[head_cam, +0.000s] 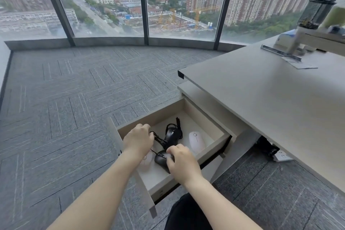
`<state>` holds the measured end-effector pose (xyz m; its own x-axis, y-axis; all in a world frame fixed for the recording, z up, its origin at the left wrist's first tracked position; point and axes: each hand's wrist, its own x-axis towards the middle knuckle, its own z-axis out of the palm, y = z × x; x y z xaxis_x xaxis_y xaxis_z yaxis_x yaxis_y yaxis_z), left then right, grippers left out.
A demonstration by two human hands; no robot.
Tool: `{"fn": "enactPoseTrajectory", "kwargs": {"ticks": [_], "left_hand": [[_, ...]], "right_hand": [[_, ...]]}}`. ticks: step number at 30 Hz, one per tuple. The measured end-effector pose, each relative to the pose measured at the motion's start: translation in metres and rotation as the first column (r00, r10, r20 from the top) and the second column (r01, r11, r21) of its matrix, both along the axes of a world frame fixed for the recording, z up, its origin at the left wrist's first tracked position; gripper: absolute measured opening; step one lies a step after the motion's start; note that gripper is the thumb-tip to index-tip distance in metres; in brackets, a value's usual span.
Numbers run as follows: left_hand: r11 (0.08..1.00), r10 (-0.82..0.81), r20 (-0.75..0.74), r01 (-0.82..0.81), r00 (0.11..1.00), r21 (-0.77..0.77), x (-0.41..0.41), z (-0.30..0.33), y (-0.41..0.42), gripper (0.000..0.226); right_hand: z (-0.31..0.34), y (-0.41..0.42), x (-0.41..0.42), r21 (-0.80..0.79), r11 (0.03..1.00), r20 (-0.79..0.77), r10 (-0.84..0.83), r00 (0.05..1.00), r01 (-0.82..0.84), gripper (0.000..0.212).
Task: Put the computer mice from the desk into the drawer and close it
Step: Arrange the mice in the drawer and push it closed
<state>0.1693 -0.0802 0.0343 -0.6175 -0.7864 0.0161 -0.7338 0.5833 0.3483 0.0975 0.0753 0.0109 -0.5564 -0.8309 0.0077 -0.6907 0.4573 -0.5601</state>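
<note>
Mice lie together inside the open drawer (211, 147), which is pulled well out from under the surface (270, 102). A black wired mouse (172, 133) sits toward the back with its cable (158, 139) looped in a loose tangle beside it; a pale pink mouse (196, 141) rests apart at the right, and another pale mouse (146, 160) shows partly under the left wrist.

At the front, a second black mouse (162, 158) lies under the fingertips of the right hand (182, 163), whose fingers curl down over its rear end, seemingly setting it in place rather than gripping it firmly. The left hand (139, 141) is loosely closed just beside the cable, likely tucking the cord down so it will not catch when the drawer slides; whether it actually pinches the cable I cannot tell.

No mouse is visible on the part of the surface in view, so the remaining step is probably shutting the drawer.
</note>
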Motion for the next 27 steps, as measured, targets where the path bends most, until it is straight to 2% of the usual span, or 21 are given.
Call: {"fn": "enactPoseTrajectory", "kwargs": {"ticks": [3, 8, 10, 12, 14, 16, 22, 27], "left_hand": [[0.999, 0.007, -0.199, -0.017, 0.980, -0.048, 0.028, 0.006, 0.016, 0.034], [0.988, 0.147, -0.254, -0.155, 0.956, -0.012, 0.075, -0.003, 0.035, 0.041], [0.961, 0.270, -0.301, -0.236, 0.915, 0.145, 0.091, -0.008, 0.039, 0.048], [0.868, 0.427, -0.343, -0.274, 0.836, 0.414, 0.102, -0.013, 0.040, 0.048], [0.704, 0.560, -0.379, -0.180, 0.737, 0.687, 0.108, -0.015, 0.046, 0.035], [0.579, 0.632, -0.395, -0.068, 0.667, 0.813, 0.109, -0.017, 0.053, 0.025], [0.521, 0.641, -0.425, 0.044, 0.640, 0.853, 0.097, -0.017, 0.067, 0.041], [0.481, 0.624, -0.421, 0.100, 0.658, 0.871, 0.061, -0.020, 0.066, 0.034]], "right_hand": [[0.007, 0.019, 0.015, -0.072, 0.997, -0.001, 0.019, 1.000, -0.019, 0.022], [0.017, 0.038, 0.049, -0.027, 0.995, 0.162, 0.102, 0.982, -0.099, 0.038], [0.017, 0.044, 0.061, 0.017, 0.990, 0.220, 0.134, 0.966, -0.141, 0.055], [0.014, 0.050, 0.072, 0.057, 0.983, 0.201, 0.161, 0.966, -0.175, 0.066], [0.010, 0.053, 0.079, 0.069, 0.981, 0.137, 0.170, 0.976, -0.181, 0.065], [0.008, 0.053, 0.083, 0.046, 0.987, 0.103, 0.151, 0.983, -0.157, 0.058], [0.002, 0.057, 0.083, -0.007, 0.999, 0.125, 0.053, 0.991, -0.053, 0.052], [-0.001, 0.065, 0.055, -0.033, 0.998, 0.172, -0.055, 0.984, 0.061, 0.050]]}}
